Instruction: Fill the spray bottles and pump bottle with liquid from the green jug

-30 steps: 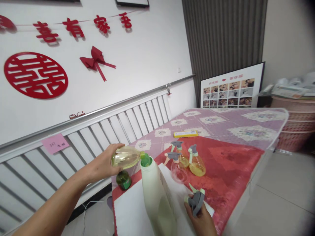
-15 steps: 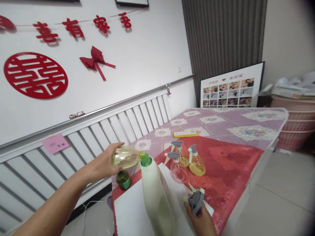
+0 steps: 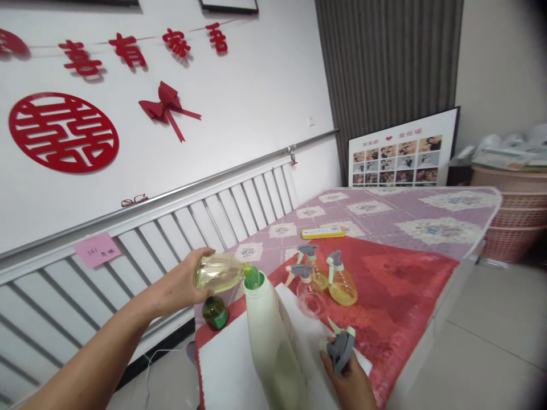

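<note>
My left hand (image 3: pixel 194 279) is wrapped round a clear bottle (image 3: pixel 221 272) with yellowish liquid, tipped on its side. Its neck meets the green-rimmed mouth of a large pale green jug (image 3: pixel 273 341), which stands upright. My right hand (image 3: pixel 348 376) grips a grey and light green spray nozzle (image 3: pixel 341 347), low at the right of the jug; whether a bottle hangs below it is hidden. Beyond it stand a clear pink spray bottle (image 3: pixel 310 296) and two spray bottles with yellow liquid, one of them the right-hand spray bottle (image 3: pixel 343 287). A dark green jar (image 3: pixel 215 312) sits below my left hand.
White paper (image 3: pixel 226 364) lies under the jug on a red cloth (image 3: pixel 397 296). A yellow flat case (image 3: pixel 322 233) rests farther back on the flowered tablecloth (image 3: pixel 448 228). A white radiator (image 3: pixel 192 228) runs along the left, and pink baskets (image 3: pixel 513 228) stand at the right.
Almost nothing differs. Both hands, the tilted bottle and the jug keep their places; the view shifts only very slightly.
</note>
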### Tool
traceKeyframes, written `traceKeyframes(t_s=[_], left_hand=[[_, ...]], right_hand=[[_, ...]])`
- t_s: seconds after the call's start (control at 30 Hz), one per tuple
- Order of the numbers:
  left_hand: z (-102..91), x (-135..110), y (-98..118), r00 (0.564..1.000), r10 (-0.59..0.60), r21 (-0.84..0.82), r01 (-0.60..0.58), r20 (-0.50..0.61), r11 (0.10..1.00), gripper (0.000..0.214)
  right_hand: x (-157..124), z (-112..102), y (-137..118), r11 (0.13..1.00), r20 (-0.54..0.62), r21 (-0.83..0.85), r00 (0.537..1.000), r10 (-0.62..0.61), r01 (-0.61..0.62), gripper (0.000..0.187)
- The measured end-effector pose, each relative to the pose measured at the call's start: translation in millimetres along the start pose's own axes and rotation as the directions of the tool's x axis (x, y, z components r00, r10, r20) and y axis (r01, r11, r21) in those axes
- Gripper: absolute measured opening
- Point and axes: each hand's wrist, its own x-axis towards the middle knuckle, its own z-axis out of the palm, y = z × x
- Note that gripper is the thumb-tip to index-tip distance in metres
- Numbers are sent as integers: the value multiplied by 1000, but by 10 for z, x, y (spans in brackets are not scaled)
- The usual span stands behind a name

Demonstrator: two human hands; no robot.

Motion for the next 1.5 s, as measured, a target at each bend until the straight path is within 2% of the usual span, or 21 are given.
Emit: traceKeyframes(t_s=[0.3, 0.53, 0.77, 1.2, 1.37, 1.5], left_hand=[[9, 54, -101, 999, 42, 25, -42, 1, 999, 76], [-6, 33, -67, 996, 84, 55, -84, -9, 995, 71], [9, 81, -121, 994, 106, 82, -103, -34, 991, 75], [5, 86, -162, 996, 82, 79, -78, -43, 994, 81], [-6, 74, -119, 999, 37, 78, -35, -31, 996, 75], [-15, 66, -84, 999, 18, 76, -16, -26, 997, 75]], right_hand=[[-17, 7, -64, 999, -20, 36, 999, 28, -28, 52], [-26, 9, -99, 997, -32, 76, 999, 34, -32, 51], [-30, 1, -133, 997, -15, 51, 999, 53, -52, 54], [-18, 18, -61, 999, -28, 53, 1000, -4, 6, 47], [-5, 23, 16, 998, 0, 62, 1000, -18, 18, 47], [1, 25, 57, 998, -21, 54, 999, -37, 38, 48]])
